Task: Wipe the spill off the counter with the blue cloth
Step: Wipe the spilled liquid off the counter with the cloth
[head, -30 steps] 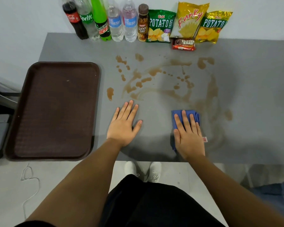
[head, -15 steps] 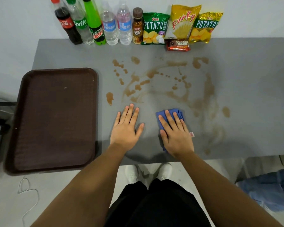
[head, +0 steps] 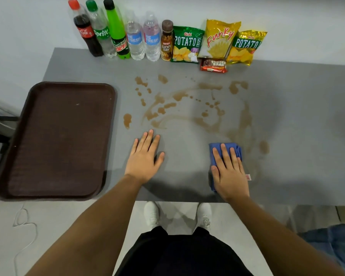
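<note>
Blue cloth (head: 214, 156) under the flat, spread right hand (head: 230, 172); left hand (head: 143, 159) splayed palm-down on the counter (head: 297, 116).

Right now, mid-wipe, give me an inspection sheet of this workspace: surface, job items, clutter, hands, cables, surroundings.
Surface: grey counter, brown spill spread across its middle, mostly unwiped.
Job's things: blue cloth flat on the counter at the spill's near right edge.
Clutter: brown tray at left, overhanging the near edge; bottles and snack bags along the wall.
Hands: left hand flat on bare counter; right hand flat, pressing the cloth.
Cables: white cable on the floor, lower left.
Surroundings: white wall, pale floor, blue fabric lower right.
</note>
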{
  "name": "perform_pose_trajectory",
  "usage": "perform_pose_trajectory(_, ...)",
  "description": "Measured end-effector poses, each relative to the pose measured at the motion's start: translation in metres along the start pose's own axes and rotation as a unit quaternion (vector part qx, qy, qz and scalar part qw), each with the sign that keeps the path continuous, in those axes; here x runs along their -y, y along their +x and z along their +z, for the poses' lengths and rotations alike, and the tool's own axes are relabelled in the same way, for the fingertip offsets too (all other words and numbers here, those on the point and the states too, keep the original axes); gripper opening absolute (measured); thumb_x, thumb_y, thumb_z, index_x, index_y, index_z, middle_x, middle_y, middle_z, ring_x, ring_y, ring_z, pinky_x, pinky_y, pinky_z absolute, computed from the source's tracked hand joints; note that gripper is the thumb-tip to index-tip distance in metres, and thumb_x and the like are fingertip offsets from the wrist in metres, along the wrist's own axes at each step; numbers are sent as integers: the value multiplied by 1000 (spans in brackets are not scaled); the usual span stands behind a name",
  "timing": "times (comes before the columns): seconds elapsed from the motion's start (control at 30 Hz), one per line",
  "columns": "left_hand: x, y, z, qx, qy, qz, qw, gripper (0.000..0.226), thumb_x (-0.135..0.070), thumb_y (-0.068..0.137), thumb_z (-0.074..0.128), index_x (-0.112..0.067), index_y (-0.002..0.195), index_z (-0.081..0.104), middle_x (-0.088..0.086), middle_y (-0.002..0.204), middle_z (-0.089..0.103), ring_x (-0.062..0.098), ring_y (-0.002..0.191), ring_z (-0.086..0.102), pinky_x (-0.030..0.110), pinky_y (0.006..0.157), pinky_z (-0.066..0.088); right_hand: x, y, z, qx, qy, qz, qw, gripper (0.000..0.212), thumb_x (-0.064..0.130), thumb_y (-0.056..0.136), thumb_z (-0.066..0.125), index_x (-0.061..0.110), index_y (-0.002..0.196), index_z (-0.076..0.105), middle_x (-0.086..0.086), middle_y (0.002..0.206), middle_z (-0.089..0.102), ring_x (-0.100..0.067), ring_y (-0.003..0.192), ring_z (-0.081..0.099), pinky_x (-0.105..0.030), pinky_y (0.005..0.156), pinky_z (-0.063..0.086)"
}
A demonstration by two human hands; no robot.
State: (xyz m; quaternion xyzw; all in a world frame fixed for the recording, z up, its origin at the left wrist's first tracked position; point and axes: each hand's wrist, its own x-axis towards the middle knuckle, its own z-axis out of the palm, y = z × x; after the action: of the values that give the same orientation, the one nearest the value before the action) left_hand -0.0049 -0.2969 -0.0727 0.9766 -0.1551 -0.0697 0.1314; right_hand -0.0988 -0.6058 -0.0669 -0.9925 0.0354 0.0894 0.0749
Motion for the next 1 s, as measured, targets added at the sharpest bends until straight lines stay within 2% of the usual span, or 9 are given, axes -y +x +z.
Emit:
perform_pose_trajectory(0.07, -17, -3, 1, -23, -30, -11, 999, 67, -54, 106, 33, -18, 162, 30, 8, 172, 15, 26, 160, 10, 46, 129, 4, 6, -16, 5, -14, -5, 3, 1000, 62, 47, 108, 20, 26, 166, 10, -2, 175, 5, -30, 161, 2, -50, 129, 15)
perform_pose_trajectory(0.13, -37, -2, 6, -38, -51, -12, 998, 67, -56, 104, 32, -19, 161, 33, 7, 172, 18, 25, 160, 11, 45, 129, 4, 16, -25, 10, -19, 4, 6, 1000, 63, 46, 108, 24, 27, 166, 10, -2, 175, 8, -30, 161, 2, -51, 129, 15)
perform_pose_trajectory(0.23, -68, 1, 19, -33, -62, -14, 997, 69, -58, 105, 31, -22, 163, 27, 3, 173, 13, 21, 160, 6, 43, 129, 0, 23, -27, 13, -11, 9, 3, 1000, 64, 47, 109, 23, 31, 165, 0, 0, 175, 3, -26, 161, -6, -48, 130, 10)
perform_pose_trajectory(0.33, -83, 3, 33, -27, -32, -30, 999, 71, -61, 105, 27, -26, 165, 16, 0, 174, 5, 18, 160, -1, 43, 129, -2, 18, -20, 10, -4, 6, -18, 1000, 64, 49, 109, 21, 32, 166, -2, 2, 175, 1, -23, 161, -10, -46, 129, 6)
perform_pose_trajectory(0.4, -81, 3, 36, -31, -12, -31, 999, 71, -61, 105, 27, -27, 166, 14, -1, 174, 2, 17, 160, -2, 42, 129, -3, 13, -11, 6, -5, 7, -50, 999, 63, 49, 109, 23, 33, 166, 3, 3, 175, 3, -23, 162, -6, -45, 129, 7)
perform_pose_trajectory(0.47, -80, 3, 37, -37, -4, -32, 999, 71, -61, 105, 28, -28, 165, 14, -2, 174, 3, 17, 160, 0, 42, 129, -1, -1, 6, -2, -10, 6, -79, 997, 61, 46, 107, 27, 33, 166, 15, 4, 175, 11, -24, 162, 5, -46, 130, 14)
perform_pose_trajectory(0.57, -81, 3, 39, -35, 3, -36, 999, 70, -62, 105, 24, -29, 166, 11, -3, 174, 1, 17, 160, -2, 42, 130, 1, -27, 30, -15, -21, 12, -84, 996, 59, 42, 105, 33, 31, 163, 30, 3, 173, 20, -27, 160, 16, -48, 127, 22)
perform_pose_trajectory(0.8, -82, 1, 37, -36, -2, -33, 999, 70, -62, 106, 24, -29, 166, 10, -4, 174, -1, 15, 160, -4, 44, 130, 3, -78, 20, -22, -9, 13, -33, 999, 61, 44, 107, 23, 31, 166, 15, 5, 175, 4, -24, 162, 2, -47, 131, 11)
perform_pose_trajectory(1.0, -82, 1, 36, -32, -1, -34, 999, 69, -63, 106, 21, -31, 166, 7, -6, 174, -4, 12, 159, -9, 44, 130, 3, -66, -25, -13, 3, 2, 14, 1000, 62, 45, 108, 17, 28, 166, 5, 1, 174, -2, -27, 161, -6, -48, 131, 8)
